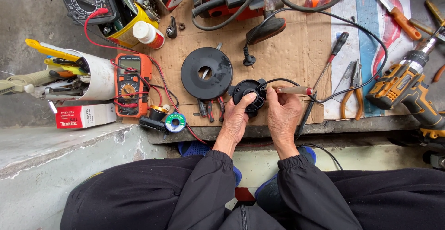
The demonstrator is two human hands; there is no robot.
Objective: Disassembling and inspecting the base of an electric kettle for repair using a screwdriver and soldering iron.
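Item: small round black plastic base part with a corded lead [249,95], lying at the front edge of the brown cardboard sheet [287,54], just in front of the person's knees.

Left hand [237,118]: closed on the part's near rim, thumb pressed to its top face.

Right hand [283,111]: closed on the wooden handle of a soldering iron [294,90], fingers also touching the part's right side, where the black cord [324,98] leaves it.

Separated piece: large flat black plastic disc with a central hole [206,72], lying just behind and to the left of the part, apart from it.

State of work, as judged: the unit appears already opened, the disc being off; the inner part is in hand under the iron; refitting looks undone. Whether any joint is made cannot be told.

Nearby: green solder reel [175,122]; orange digital multimeter with red leads [132,84]; red-handled pliers [210,109]; black-handled screwdriver [330,58]; orange-handled pliers [354,91]; yellow and black cordless drill [408,88], well to the right.
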